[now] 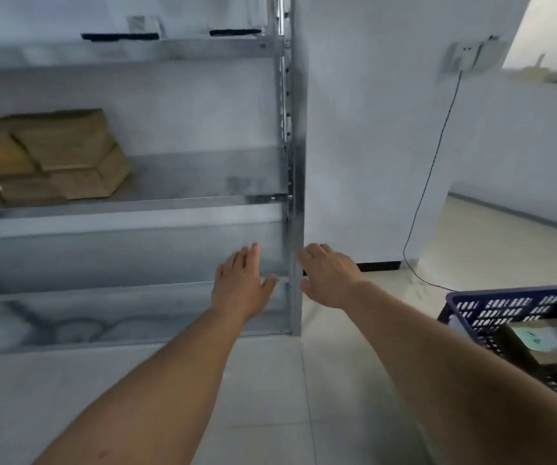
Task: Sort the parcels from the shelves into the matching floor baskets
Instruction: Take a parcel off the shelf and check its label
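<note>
Several brown cardboard parcels (59, 156) are stacked on the middle board of a grey metal shelf unit (156, 206), at the left. A dark blue plastic basket (492, 310) stands on the floor at the lower right, with a brown parcel (539, 344) bearing a pale label inside it. My left hand (242, 286) reaches forward with straight fingers in front of the lower shelf and holds nothing. My right hand (329, 276) is stretched out beside the shelf's right post, fingers relaxed, also holding nothing.
The shelf's upright post (295, 162) stands between my two hands. A white wall (371, 129) lies behind it, with a black cable (431, 169) hanging from a wall socket (472, 55) to the floor. Pale floor tiles (270, 397) spread below.
</note>
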A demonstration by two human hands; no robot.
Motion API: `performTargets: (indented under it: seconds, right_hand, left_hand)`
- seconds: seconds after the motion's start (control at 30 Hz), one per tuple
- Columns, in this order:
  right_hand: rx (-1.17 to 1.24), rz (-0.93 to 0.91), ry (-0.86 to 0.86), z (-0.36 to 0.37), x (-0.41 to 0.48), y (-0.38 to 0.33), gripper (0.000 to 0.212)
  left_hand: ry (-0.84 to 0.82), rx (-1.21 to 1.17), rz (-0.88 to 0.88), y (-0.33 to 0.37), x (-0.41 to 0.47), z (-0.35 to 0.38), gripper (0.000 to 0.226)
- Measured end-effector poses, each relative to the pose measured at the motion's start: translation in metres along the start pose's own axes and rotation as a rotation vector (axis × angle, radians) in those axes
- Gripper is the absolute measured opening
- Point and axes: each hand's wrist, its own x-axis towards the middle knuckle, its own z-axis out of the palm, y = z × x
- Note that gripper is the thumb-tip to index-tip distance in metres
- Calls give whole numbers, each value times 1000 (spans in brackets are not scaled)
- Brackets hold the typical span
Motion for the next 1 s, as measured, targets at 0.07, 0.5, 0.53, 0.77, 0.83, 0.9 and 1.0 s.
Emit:
performTargets:
  seconds: [0.07, 0.5, 0.53, 0.77, 0.83, 0.9, 1.0]
  right_hand:
    - [3, -27, 3, 2, 25, -36, 43]
    - [-47, -331, -33, 17, 167, -224, 47]
    - [-48, -346, -31, 17, 179, -234, 47]
    - [-35, -404, 2, 11, 275, -283, 49]
    - [-23, -405, 20, 5, 309, -292, 50]
    - [11, -397, 33, -2, 343, -299, 51]
    - [76, -371, 28, -11, 387, -305, 51]
  left_hand:
    - [11, 9, -26, -40, 1, -11, 74]
    - [117, -56, -317, -254, -6, -69, 75]
    - [126, -59, -339, -266, -4, -72, 75]
    - [180, -70, -436, -346, 32, -101, 74]
    - [206, -58, -437, -367, 54, -112, 74]
    - [239, -47, -434, -387, 80, -126, 73]
    - [232, -44, -434, -413, 121, -143, 73]
